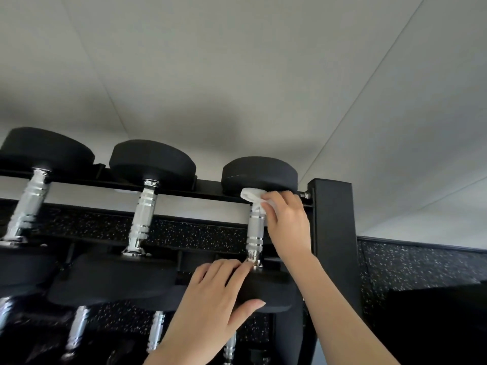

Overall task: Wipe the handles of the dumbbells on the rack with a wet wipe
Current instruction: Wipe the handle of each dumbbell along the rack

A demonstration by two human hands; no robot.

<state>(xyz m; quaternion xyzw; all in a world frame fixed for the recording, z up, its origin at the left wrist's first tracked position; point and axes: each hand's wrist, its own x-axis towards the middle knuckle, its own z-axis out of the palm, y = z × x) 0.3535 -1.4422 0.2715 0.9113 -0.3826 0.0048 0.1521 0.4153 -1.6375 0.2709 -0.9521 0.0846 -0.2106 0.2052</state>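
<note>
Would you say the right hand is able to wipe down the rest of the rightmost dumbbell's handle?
Probably yes. The right hand holds the wet wipe at the far end of the handle, whose chrome below is bare. The left hand on the near head might crowd the last bit.

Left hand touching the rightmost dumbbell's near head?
Touching. Head view: left hand rests fingers across the rightmost dumbbell's near head, thumb against its front edge.

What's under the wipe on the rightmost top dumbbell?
The far end of the ridged chrome dumbbell handle, beside the round black rubber head. The crumpled white wet wipe and right hand hide that stretch.
</note>
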